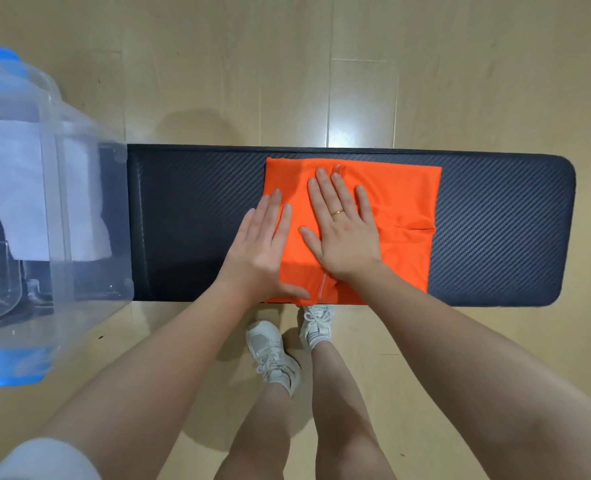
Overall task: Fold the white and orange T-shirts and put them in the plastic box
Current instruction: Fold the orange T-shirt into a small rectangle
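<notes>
One orange T-shirt (pixel 405 199), folded, on the bench. One white T-shirt (pixel 17 188), folded, inside the box at the left. T-shirts in all: two.

One clear plastic box (pixel 79 216), with two blue patches showing on it, one at the far edge and one at the near edge.

One dark padded bench (pixel 502 230), running left to right.

Two hands: one left hand (pixel 263 251), one right hand (pixel 342 230), both flat on the orange cloth. One gold ring (pixel 337 213), on the right hand.

Two white sneakers (pixel 273 355), near side of the bench. Two bare legs above them.

One white sleeve (pixel 41 459), at the near left corner.
</notes>
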The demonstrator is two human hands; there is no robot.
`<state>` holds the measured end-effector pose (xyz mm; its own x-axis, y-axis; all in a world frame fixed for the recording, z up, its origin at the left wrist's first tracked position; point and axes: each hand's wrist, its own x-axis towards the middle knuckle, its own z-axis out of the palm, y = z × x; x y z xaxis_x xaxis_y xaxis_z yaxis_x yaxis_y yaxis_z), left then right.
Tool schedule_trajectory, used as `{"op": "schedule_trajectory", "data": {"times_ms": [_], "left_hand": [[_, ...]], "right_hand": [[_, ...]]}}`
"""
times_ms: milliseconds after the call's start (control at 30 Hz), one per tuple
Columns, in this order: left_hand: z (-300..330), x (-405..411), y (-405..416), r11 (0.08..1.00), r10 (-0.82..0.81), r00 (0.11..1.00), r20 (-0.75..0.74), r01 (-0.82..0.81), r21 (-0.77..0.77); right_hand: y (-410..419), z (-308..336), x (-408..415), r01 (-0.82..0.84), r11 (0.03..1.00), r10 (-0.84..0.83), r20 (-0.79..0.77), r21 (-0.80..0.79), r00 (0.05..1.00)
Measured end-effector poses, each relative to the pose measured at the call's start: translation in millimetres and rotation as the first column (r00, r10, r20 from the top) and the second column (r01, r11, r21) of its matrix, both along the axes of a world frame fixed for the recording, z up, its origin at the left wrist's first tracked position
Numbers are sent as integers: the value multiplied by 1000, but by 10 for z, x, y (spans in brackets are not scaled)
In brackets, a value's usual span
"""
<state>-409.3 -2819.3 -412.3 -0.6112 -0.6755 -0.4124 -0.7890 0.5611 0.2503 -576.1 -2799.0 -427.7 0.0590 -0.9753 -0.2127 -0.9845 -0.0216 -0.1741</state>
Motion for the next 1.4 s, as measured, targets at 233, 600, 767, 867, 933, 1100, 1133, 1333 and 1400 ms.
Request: {"op": "schedule_trajectory", "data": {"times_ms": [233, 600, 767, 867, 933, 1100, 1133, 1333, 1400], "left_hand": [[43, -29, -27, 998, 14, 998, 56, -18, 60], [357, -193, -5, 997, 5, 978, 207, -21, 77], [471, -324, -30, 992, -125, 970, 207, 128, 0], [436, -460, -79, 982, -182, 961, 208, 188, -12], [400, -542, -99, 986, -168, 966, 195, 168, 17], [318, -598, -136, 988, -152, 969, 195, 146, 43], [312, -597, -139, 988, -154, 968, 196, 150, 37], [298, -708, -161, 989, -148, 973, 177, 142, 46], [273, -719, -172, 989, -141, 975, 169, 134, 56]], "right_hand": [[-178, 48, -196, 76, 996, -74, -50, 39, 996], [819, 225, -356, 9, 964, 12, -77, 264, 997], [594, 496, -558, 296, 942, -323, 188, 159, 928], [479, 482, -708, 684, 708, -705, 207, 173, 678], [447, 444, -744, 794, 563, -826, 192, 229, 530], [353, 355, -727, 851, 413, -897, 305, 326, 319], [335, 348, -722, 855, 382, -909, 308, 351, 279], [321, 403, -780, 792, 373, -899, 399, 484, 179], [338, 462, -792, 764, 440, -861, 463, 472, 210]]}}
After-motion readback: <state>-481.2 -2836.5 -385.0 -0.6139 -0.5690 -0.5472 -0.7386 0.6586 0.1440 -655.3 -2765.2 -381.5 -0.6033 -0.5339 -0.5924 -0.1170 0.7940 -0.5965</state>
